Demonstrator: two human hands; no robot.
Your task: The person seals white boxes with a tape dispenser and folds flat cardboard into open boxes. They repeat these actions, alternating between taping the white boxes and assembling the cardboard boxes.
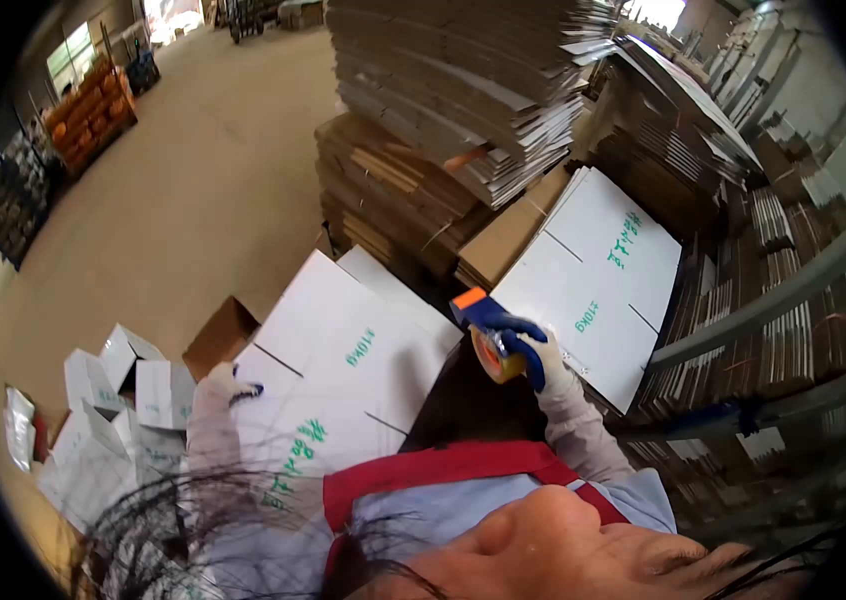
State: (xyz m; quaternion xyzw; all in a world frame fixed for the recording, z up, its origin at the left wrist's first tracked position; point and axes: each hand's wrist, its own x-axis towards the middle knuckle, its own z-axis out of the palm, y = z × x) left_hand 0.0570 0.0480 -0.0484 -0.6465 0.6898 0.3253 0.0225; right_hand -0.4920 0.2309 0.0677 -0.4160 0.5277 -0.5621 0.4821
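Observation:
My right hand, in a white and blue glove, is closed around a tape dispenser with an orange-and-blue front and a roll of yellowish tape. It is held up between two white cardboard surfaces. My left hand, gloved alike, is at the left edge of a flat white carton with green printing and slots, its blue fingertips bent over the board. Part of that hand's grip is hidden. To the right lies a stack of similar flat white cartons.
A tall stack of flattened brown cardboard rises ahead. Folded white boxes stand on the floor to the left, beside an open brown box. A grey metal rail and more stacked cardboard are at the right.

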